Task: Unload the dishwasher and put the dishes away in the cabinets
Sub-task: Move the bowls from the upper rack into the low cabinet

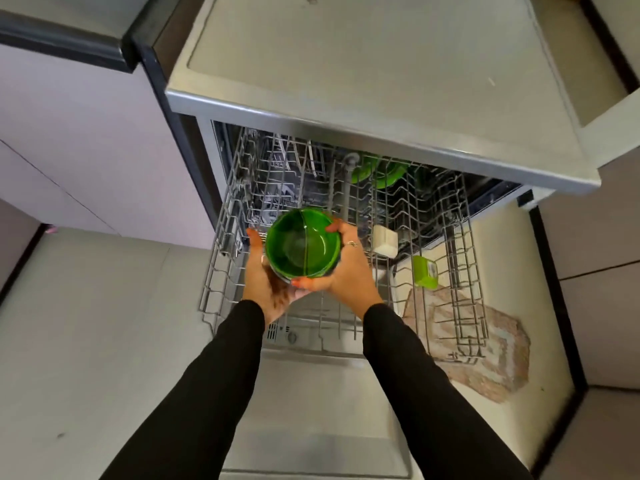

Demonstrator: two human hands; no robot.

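Note:
A green glass bowl is held mouth-up above the pulled-out upper rack of the open dishwasher. My left hand cups it from the left and below. My right hand grips its right side, thumb under the rim and fingers curled over the far edge. More green dishes stand deeper in the machine, partly hidden under the counter. A small green item and a white square piece sit in the rack's right half.
The dishwasher door lies open flat below my arms. A steel countertop overhangs the machine. Pale cabinet fronts stand to the left. A patterned mat lies on the floor at the right.

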